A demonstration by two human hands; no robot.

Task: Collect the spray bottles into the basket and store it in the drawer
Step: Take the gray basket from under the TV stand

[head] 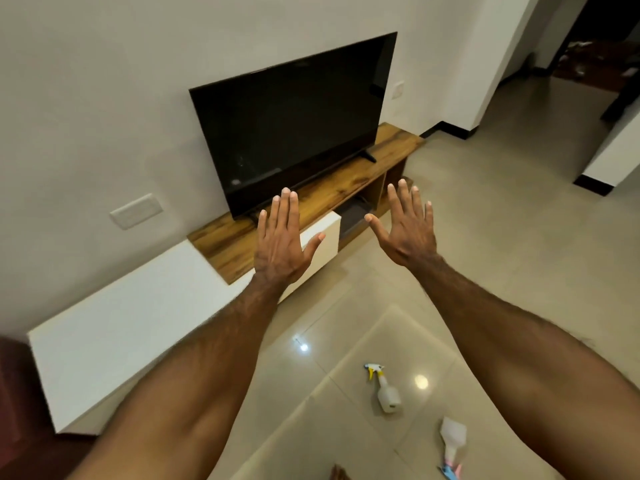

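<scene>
Two spray bottles lie on the tiled floor. A clear one with a yellow and white trigger head [386,391] lies between my forearms. Another clear one with a pink and blue head [451,441] lies at the lower right, partly behind my right forearm. My left hand [282,244] and my right hand [407,225] are held out flat, backs up, fingers spread, holding nothing, well above the floor and in front of the TV cabinet. A white drawer front [323,242] shows just beyond my left thumb. No basket is in view.
A dark TV [294,123] stands on a low wooden cabinet [346,188] against the wall, with open shelves at its right end. A white unit [131,323] runs along the wall at left. A doorway opens at the top right.
</scene>
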